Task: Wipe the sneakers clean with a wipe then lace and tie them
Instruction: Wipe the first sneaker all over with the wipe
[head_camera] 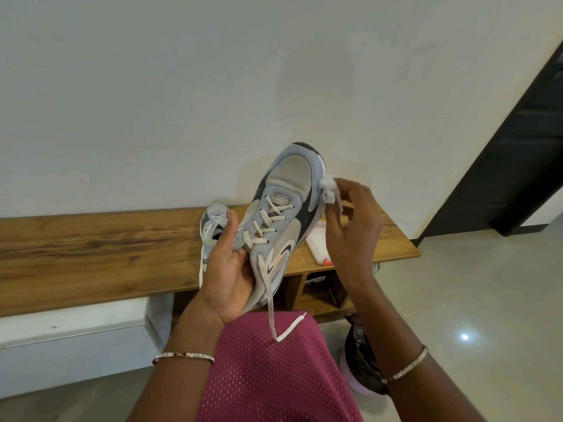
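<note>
Wooden table (91, 248) ran along the wall. Second sneaker (212, 228) lay on it, partly hidden behind left hand (227, 269). Left hand gripped the heel end of the grey-blue sneaker (283, 205), held up above the table with its toe pointing away. Loose lace (272, 312) hung down over a pink mesh garment (274, 376). Right hand (353, 226) pinched a white wipe (328, 190) against the sneaker's right edge near the toe. White packet (316, 246), probably wipes, lay on the table beneath.

We've got a long brown wooden surface (91, 248) against a plain white wall (152, 86), and a pale pink bin with black liner (361, 360) on the glossy floor (472, 300).
</note>
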Available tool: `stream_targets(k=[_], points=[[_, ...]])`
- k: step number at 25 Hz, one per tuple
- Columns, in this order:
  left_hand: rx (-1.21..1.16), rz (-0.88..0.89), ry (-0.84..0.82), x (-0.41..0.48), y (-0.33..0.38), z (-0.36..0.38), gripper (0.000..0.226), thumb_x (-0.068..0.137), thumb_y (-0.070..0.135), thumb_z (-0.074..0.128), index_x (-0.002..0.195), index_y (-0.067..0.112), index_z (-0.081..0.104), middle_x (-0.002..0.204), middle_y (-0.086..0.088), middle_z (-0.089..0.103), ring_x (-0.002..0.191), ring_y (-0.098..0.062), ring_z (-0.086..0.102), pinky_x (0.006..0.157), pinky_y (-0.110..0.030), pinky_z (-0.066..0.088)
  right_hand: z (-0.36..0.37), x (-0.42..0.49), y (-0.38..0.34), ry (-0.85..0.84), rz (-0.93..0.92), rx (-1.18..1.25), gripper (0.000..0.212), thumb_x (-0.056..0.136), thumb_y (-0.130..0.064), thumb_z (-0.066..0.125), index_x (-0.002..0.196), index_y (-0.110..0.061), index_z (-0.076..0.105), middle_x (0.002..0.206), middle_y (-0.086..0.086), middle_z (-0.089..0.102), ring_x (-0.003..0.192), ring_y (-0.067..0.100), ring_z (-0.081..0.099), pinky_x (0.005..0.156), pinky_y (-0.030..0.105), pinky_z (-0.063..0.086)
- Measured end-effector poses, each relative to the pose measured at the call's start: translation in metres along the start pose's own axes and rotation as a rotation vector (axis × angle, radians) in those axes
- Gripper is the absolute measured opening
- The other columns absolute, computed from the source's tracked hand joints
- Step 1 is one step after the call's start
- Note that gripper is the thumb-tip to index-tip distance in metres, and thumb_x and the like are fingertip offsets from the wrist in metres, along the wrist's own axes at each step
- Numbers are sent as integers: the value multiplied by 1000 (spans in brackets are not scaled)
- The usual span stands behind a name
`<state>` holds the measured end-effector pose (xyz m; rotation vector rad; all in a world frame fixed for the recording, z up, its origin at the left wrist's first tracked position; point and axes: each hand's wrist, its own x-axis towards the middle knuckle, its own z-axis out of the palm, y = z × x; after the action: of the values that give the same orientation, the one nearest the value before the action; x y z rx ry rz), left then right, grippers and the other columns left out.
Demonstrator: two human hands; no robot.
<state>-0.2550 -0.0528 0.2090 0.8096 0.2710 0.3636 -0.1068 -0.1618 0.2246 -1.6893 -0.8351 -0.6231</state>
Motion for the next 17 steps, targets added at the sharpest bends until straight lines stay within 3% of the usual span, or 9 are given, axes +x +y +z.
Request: stream_targets(k=[5,11,17], points=[[19,-6,-12,-1,-1,2,69,93,65,28,139,20,54,136,-12,62,126,-28,59,104,-40,48,-2,38,-3,22,-90,-17,18,96,-10,62,112,-6,68,106,4,67,93,9,60,71,11,46],[-10,-24,-5,-1,1,-5,83,91,76,20,140,17,53,136,-13,62,128,-28,57,107,-40,44,1,-28,17,-79,-36,-17,17,95,-8,63,111,-5,67,105,5,66,90,7,60,68,11,48],[138,-42,-7,1,-9,-5,82,90,74,17,145,20,46,136,-9,63,125,-24,60,109,-39,45,-4,22,3,39,-66,-23,18,94,-7,64,112,-7,69,105,3,65,90,1,56,70,12,47]])
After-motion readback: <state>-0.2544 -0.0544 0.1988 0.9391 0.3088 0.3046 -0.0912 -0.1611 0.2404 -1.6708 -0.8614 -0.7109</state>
